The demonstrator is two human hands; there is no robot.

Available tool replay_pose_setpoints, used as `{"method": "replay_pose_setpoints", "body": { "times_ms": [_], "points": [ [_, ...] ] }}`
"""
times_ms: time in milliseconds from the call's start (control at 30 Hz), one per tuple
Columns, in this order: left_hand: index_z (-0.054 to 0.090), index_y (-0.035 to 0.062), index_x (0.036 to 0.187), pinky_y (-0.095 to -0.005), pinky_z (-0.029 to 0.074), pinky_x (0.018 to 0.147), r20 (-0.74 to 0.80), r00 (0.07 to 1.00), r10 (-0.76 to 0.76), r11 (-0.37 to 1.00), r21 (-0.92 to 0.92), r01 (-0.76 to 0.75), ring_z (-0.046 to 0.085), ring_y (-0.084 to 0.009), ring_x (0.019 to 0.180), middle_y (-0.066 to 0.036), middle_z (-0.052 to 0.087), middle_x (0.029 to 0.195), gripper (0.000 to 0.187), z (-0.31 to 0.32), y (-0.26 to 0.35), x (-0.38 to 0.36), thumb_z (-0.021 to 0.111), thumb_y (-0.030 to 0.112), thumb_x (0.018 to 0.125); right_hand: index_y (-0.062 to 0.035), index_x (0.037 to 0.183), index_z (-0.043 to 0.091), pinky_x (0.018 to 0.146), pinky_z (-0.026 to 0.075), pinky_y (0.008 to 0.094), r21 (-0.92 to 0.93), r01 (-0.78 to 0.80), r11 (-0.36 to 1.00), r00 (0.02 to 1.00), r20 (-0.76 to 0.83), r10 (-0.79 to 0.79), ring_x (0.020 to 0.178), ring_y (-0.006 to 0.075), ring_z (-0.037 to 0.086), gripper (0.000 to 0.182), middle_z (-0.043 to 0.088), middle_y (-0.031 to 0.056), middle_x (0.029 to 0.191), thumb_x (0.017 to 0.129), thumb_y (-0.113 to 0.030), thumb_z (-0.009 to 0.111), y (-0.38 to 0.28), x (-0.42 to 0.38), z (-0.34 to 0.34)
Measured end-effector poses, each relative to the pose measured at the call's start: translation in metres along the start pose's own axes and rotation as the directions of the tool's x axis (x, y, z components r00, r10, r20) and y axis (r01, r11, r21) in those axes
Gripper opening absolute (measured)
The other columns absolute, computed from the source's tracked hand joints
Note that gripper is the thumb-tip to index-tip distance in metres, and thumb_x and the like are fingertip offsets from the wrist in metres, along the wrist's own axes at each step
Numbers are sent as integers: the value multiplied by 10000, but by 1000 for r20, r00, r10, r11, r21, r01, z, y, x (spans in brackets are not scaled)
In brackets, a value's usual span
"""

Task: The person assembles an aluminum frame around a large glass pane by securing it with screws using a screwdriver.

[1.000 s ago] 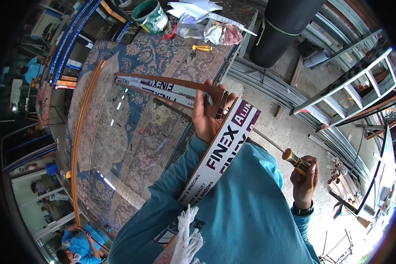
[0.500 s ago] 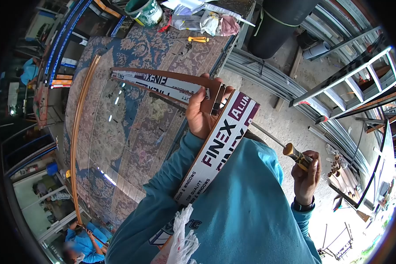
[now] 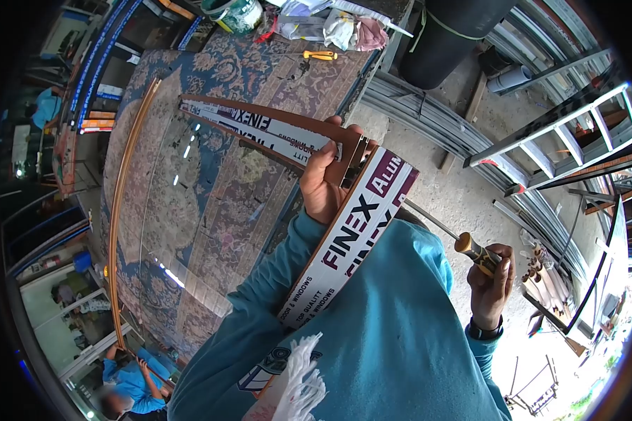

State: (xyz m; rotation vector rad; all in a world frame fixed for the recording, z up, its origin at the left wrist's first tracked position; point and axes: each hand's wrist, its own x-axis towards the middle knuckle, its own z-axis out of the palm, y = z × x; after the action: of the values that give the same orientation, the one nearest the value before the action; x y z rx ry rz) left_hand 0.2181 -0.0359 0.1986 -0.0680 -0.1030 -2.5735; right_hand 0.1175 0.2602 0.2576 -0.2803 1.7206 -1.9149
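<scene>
My left hand [image 3: 321,188] is closed around the end of a brown aluminium profile [image 3: 281,133] covered with printed FINEX film, its far end reaching out over the carpet. At that end it meets a second FINEX-wrapped profile [image 3: 351,228], which slants down across my chest; a dark slot shows at the joint. My right hand [image 3: 493,284] grips the yellow-and-black handle of a screwdriver [image 3: 476,252]. Its shaft points up and left toward the second profile, and the tip is hidden behind that piece.
A patterned carpet [image 3: 211,210] covers the work table, with an orange-handled tool [image 3: 321,55] and a green bucket [image 3: 237,15] on it. Long brown strips [image 3: 123,196] run along the left, held by a co-worker [image 3: 137,386]. A ladder [image 3: 562,137] and metal profiles lie right.
The view has shifted slightly. Both hands keep their holds, and the profiles and screwdriver stay in nearly the same position. The co-worker at lower left has moved a little.
</scene>
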Motion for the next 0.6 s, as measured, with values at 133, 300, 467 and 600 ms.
{"method": "replay_pose_setpoints", "body": {
  "times_ms": [133, 300, 467, 600],
  "points": [
    [357, 98, 1374, -578, 415, 1067, 26, 1000, 6, 1000, -4, -6, 439, -377, 1298, -144, 486, 1329, 400, 2, 0, 1, 421, 161, 984, -46, 1051, 500, 417, 260, 202, -5, 4, 1000, 1000, 16, -4, 456, 46, 361, 371, 418, -22, 594, 1022, -407, 422, -2, 1, 1],
    [336, 97, 1379, -574, 424, 1062, 55, 998, 6, 1000, -22, -5, 440, -378, 1296, -149, 468, 1333, 410, -1, 1, 1, 420, 157, 982, -43, 1051, 495, 416, 258, 204, -25, 14, 1000, 1000, 25, -14, 452, 46, 357, 373, 423, -19, 593, 1022, -408, 423, -3, 2, 1],
    [322, 79, 1376, -567, 444, 1049, 65, 997, 29, 1000, 9, -29, 443, -384, 1289, -165, 460, 1326, 414, 2, 3, 2, 413, 155, 980, -38, 1053, 492, 418, 260, 205, -6, -2, 1000, 1000, 31, 2, 458, 49, 361, 377, 424, -17, 600, 1019, -409, 430, -3, 3, 1],
    [323, 67, 1371, -563, 457, 1039, 65, 997, 36, 999, 4, -36, 443, -391, 1287, -169, 459, 1324, 411, 5, 3, 3, 412, 158, 979, -37, 1053, 490, 419, 261, 205, -15, -6, 1000, 999, 35, 7, 464, 49, 365, 381, 419, -19, 602, 1018, -412, 432, -3, 4, 2]
  ]
}}
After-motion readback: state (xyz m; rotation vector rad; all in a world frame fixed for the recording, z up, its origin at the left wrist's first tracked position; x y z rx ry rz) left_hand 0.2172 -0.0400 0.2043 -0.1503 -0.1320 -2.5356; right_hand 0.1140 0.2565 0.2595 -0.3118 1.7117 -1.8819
